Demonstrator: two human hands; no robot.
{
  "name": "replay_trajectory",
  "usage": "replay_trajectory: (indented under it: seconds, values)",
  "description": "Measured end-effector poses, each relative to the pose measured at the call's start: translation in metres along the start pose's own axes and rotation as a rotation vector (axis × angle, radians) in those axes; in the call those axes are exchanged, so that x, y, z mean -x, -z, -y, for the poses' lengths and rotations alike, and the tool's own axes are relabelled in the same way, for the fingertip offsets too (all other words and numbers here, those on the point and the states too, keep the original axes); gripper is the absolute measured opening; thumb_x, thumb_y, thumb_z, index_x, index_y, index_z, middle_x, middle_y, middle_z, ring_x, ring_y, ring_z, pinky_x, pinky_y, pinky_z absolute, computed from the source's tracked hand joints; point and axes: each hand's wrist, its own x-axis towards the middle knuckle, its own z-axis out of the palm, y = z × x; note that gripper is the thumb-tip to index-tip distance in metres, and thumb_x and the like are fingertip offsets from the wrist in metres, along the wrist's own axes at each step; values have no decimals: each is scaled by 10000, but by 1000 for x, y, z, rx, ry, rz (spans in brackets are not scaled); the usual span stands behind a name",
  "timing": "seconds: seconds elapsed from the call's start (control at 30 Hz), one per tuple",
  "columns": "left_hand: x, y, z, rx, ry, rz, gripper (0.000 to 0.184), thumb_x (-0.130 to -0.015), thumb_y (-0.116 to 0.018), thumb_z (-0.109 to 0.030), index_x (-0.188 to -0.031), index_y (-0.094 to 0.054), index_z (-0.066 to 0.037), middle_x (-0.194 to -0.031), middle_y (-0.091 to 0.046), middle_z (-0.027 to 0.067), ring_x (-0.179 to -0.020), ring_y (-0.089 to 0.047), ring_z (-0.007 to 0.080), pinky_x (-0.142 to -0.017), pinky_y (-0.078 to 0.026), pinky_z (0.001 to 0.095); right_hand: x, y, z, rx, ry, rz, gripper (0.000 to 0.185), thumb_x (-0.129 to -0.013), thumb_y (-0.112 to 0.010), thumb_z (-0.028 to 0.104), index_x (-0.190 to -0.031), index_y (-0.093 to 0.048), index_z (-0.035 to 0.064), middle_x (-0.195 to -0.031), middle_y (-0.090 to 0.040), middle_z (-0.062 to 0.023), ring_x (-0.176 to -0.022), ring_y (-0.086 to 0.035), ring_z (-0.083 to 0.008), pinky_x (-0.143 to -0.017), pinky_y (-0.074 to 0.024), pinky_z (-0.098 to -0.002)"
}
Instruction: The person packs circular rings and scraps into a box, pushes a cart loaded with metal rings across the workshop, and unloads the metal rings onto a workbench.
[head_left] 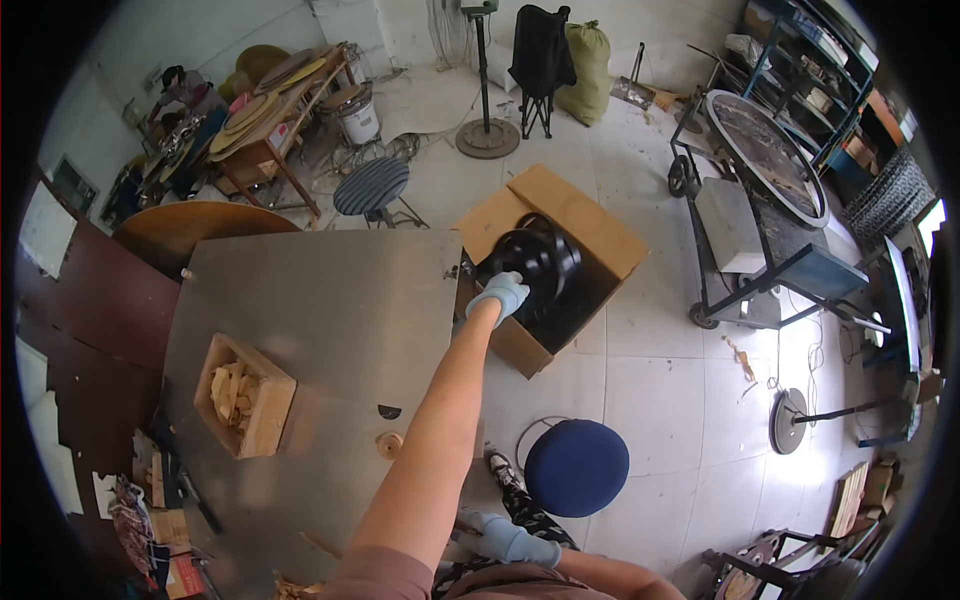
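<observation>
My left hand [503, 292], in a light blue glove, reaches out past the table's far right corner. Its fingers are closed on a glossy black round part [530, 258] at the opening of a cardboard box [590, 215]. More dark, shiny round shapes lie inside that box, but their exact kind is unclear. My right hand [508, 540], gloved too, is low by my lap near the table edge. Its fingers are curled, and whatever they may hold is hidden. On the metal-topped table [320, 300] are a wooden box [265, 415] of wood pieces and a small round wooden piece [390, 444].
A blue round stool [577, 467] stands right of my leg. Beyond the box are a pole stand [487, 138], a folded black chair [542, 65] and a green sack [587, 75]. A wheeled cart [735, 225] is at the right, a striped stool [372, 186] behind the table.
</observation>
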Motion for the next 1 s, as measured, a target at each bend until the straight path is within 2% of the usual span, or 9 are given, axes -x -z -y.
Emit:
replay_trajectory:
  seconds: [0.13,0.2,0.27,0.37,0.5,0.63,0.73,0.87,1.0]
  values:
    - [26,-38,9,971,84,-112,302,-912,-599,-222,-1155,-668,-58,-1147,-689,122,-1076,-642,272,-951,-488,351,5,4,-30,-150,-67,-59,344,-930,-618,177,-1255,-607,63,-1137,-689,-114,-1036,-660,-214,-892,-509,-315]
    - [71,-51,7,629,7,-325,247,-927,-574,-191,-1106,-675,-53,-1068,-712,101,-1000,-655,217,-901,-506,339,3,17,-41,73,59,-41,381,-906,-635,209,-1246,-607,38,-1105,-682,-166,-1007,-666,-274,-885,-513,-346]
    - [129,-89,12,958,-90,-335,261,-952,-570,-150,-1182,-641,-51,-1080,-659,24,-924,-603,110,-821,-500,262,-4,26,-47,176,51,-23,370,-913,-593,271,-1210,-624,53,-1121,-659,-212,-1013,-645,-348,-889,-507,-402]
    - [268,-88,9,571,-145,-345,344,-960,-557,-154,-1285,-582,-42,-1271,-617,164,-1170,-600,265,-981,-466,355,-23,37,-76,486,-41,45,351,-878,-585,340,-1109,-631,81,-1080,-649,-196,-993,-639,-367,-854,-513,-466]
    - [430,-76,24,545,-9,-619,293,-921,-547,-115,-1200,-617,-59,-1195,-625,188,-1145,-578,361,-998,-446,401,-79,56,-37,928,-98,115,345,-836,-602,281,-1083,-627,42,-1106,-631,-277,-911,-671,-390,-749,-540,-482]
    - [569,-115,80,322,370,-668,303,-903,-541,-73,-1194,-624,-58,-1152,-644,171,-1101,-598,357,-986,-457,411,-169,15,-6,1133,165,-37,708,-821,-685,252,-1458,-384,182,-1515,-302,-205,-1136,-544,-405,-891,-499,-485]
    - [642,-176,115,545,703,-781,279,-920,-552,-101,-1182,-642,-70,-1098,-673,137,-1069,-628,290,-967,-468,377,-210,-23,39,1146,-17,143,761,-796,-714,244,-1474,-368,213,-1533,-268,-196,-1171,-516,-428,-945,-473,-489]
    - [688,-232,109,907,898,-1153,274,-958,-543,-110,-1197,-632,-11,-1137,-670,99,-1046,-627,186,-942,-491,322,-290,-70,-43,1300,300,197,699,-777,-713,244,-1414,-438,163,-1326,-449,-237,-1104,-520,-440,-893,-489,-500]
    - [703,-292,96,1237,1088,-1227,303,-949,-575,-188,-1192,-642,-20,-1146,-688,108,-1054,-631,175,-938,-478,294,-301,-148,110,1112,667,15,686,-814,-675,195,-1442,-406,128,-1253,-482,-258,-1104,-536,-410,-919,-484,-467]
